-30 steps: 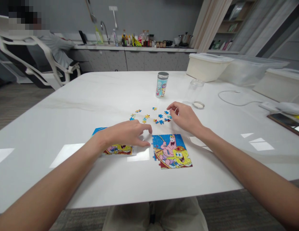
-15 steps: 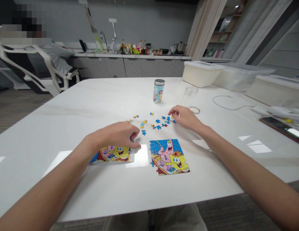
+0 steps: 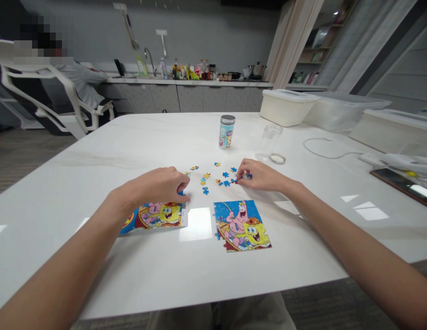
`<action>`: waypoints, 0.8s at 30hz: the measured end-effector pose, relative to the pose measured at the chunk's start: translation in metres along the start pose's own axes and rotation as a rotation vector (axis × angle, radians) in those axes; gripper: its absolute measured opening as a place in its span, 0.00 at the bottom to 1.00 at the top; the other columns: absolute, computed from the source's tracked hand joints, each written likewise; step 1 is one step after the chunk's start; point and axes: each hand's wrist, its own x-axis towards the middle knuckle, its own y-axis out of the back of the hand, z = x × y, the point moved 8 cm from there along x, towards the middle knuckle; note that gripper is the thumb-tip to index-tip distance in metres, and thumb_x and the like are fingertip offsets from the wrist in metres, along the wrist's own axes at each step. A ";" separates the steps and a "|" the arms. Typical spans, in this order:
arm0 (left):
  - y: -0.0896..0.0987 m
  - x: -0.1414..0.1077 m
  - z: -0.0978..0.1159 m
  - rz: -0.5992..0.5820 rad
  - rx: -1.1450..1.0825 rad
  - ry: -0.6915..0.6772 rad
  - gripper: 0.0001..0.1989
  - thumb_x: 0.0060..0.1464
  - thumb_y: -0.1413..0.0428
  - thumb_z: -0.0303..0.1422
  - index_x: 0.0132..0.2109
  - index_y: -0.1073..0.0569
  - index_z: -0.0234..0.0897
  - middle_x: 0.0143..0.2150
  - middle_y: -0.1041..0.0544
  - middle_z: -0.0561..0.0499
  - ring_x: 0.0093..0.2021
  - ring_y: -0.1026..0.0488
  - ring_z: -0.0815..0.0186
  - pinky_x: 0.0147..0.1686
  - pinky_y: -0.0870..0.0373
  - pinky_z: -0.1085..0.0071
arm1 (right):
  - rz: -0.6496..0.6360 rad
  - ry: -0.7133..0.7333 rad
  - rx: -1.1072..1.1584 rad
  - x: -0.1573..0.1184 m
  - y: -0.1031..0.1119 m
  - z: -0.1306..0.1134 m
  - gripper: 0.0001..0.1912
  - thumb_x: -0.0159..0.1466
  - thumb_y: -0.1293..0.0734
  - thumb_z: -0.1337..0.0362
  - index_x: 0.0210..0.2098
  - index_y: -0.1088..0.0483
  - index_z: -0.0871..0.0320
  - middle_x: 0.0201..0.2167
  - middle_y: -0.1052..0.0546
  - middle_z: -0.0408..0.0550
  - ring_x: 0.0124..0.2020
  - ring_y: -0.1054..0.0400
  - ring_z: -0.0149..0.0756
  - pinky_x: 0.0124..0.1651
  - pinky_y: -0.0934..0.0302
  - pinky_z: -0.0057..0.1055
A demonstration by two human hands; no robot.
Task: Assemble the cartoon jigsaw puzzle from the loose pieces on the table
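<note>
My left hand (image 3: pixel 161 184) pinches the top edge of a cartoon picture card (image 3: pixel 158 215), which lies tilted on the table and is partly covered by my hand and wrist. To its right is a partly joined jigsaw puzzle (image 3: pixel 242 224) with a matching picture; its left edge is jagged. Behind it several loose jigsaw pieces (image 3: pixel 207 175) are scattered. My right hand (image 3: pixel 257 175) has thumb and fingertips closed at the right end of these pieces, on a small red and blue puzzle piece (image 3: pixel 234 181), mostly hidden by the fingers.
A cartoon-printed tin (image 3: pixel 227 133) with a metal lid stands behind the pieces. Right of it are a clear cup (image 3: pixel 272 134) and a round lid (image 3: pixel 277 158). Storage boxes (image 3: pixel 289 107), a white cable (image 3: pixel 319 153) and a phone (image 3: pixel 402 185) line the right side. A person sits at back left.
My right hand has come down and left, and its fingers have closed at a puzzle piece. My left hand has shifted slightly left with the picture card.
</note>
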 end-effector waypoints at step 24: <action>0.004 -0.002 0.012 0.029 -0.017 -0.092 0.14 0.52 0.47 0.43 0.25 0.34 0.39 0.19 0.36 0.54 0.18 0.46 0.71 0.21 0.53 0.71 | 0.006 0.004 0.311 -0.001 0.000 -0.028 0.04 0.53 0.37 0.71 0.28 0.34 0.57 0.28 0.27 0.45 0.28 0.35 0.32 0.34 0.41 0.32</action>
